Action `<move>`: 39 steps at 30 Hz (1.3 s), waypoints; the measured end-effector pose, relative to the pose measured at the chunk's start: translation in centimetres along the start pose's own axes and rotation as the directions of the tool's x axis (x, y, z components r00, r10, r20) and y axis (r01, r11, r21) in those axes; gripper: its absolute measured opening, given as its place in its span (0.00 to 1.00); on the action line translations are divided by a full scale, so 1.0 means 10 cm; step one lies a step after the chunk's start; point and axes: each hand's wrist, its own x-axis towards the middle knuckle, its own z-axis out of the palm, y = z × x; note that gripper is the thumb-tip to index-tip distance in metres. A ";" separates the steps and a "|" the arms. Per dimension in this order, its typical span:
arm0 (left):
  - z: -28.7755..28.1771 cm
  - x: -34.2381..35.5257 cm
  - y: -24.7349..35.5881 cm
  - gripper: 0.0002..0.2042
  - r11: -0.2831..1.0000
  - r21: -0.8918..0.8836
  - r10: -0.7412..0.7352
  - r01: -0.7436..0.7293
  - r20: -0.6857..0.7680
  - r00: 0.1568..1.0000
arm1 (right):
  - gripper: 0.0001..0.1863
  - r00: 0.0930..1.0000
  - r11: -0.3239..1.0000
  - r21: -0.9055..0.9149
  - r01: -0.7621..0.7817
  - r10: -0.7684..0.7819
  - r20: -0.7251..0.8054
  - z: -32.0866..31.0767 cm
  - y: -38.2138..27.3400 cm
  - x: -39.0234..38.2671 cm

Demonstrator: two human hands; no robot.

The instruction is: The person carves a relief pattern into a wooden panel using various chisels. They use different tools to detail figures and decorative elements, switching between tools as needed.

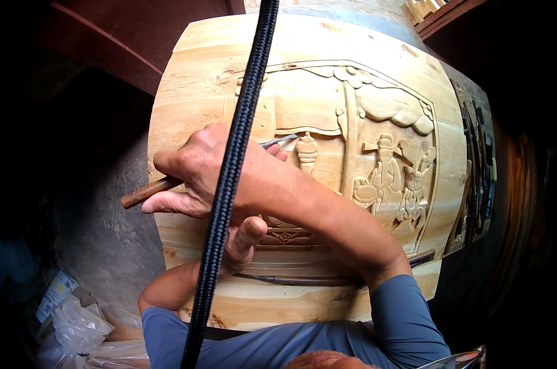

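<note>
My right hand (207,172) reaches across to the left, its fingers closed round the brown wooden handle of a carving chisel (146,194). The chisel's thin metal blade points right, its tip by the top of a carved lantern (306,154). My left hand (244,240) sits under my right wrist with its thumb raised; my right arm hides most of its fingers. Fingertips show beside the blade, probably the left hand's. Beneath both hands lies a pale wooden panel (192,80) carved in relief with a curtain, a post and figures.
Another long-handled chisel (303,281) lies across the panel's near part, with a dark tool handle (423,257) at its right. Many carving tools (475,154) line the right side. A black braided cord (235,154) crosses the view. Clear plastic bags (78,329) sit at lower left.
</note>
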 end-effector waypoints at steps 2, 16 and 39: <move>0.00 -0.01 0.00 0.71 1.000 0.000 0.006 -0.006 0.008 1.000 | 0.31 1.000 0.998 0.063 0.004 -0.002 -0.031 -0.04 0.02 0.01; -0.06 -0.01 -0.02 0.61 0.999 -0.044 0.026 -0.025 0.017 1.000 | 0.26 0.963 0.991 -0.041 0.125 -0.131 -0.234 -0.03 0.08 -0.01; -0.10 0.06 0.19 0.59 0.930 -0.323 -0.175 0.176 0.033 0.984 | 0.24 0.967 0.947 -0.317 0.048 -0.124 -0.224 0.20 0.18 -0.06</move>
